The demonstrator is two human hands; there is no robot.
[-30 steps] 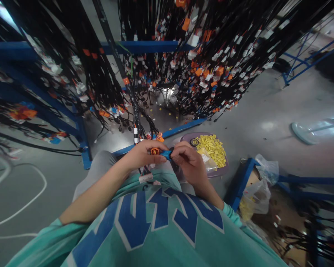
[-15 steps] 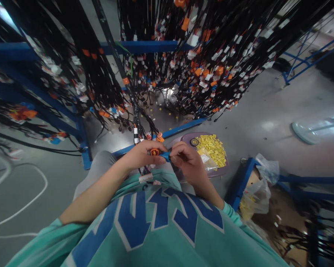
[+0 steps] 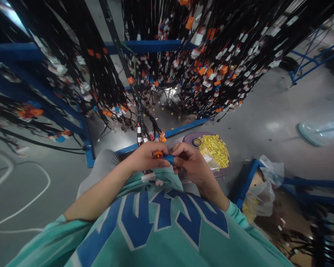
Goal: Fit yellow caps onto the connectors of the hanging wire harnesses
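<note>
In the head view my left hand [image 3: 144, 157] is closed round a blue connector [image 3: 168, 158], with an orange connector [image 3: 157, 154] beside it between the thumb and fingers. My right hand [image 3: 190, 163] meets the blue connector's right end, fingertips pinched together there; anything small between them is hidden. A black taped wire harness [image 3: 140, 107] hangs down to my hands, its lower branches partly covered by my left hand. Below that hand, a white multi-pin connector [image 3: 148, 177] dangles in front of my shirt.
A purple tray [image 3: 187, 139] holds many small yellow pieces [image 3: 215, 148] and a clear bag [image 3: 210, 159]. Blue frames [image 3: 153, 46] carry dense hanging harnesses [image 3: 206, 70]. Clear plastic bags [image 3: 260, 196] lie at right. A white cable [image 3: 39, 198] curves across the floor at left.
More of the blue connector shows between my hands now. My right fingers have shifted slightly and curl in more at its end. The whole view has slid a little.
</note>
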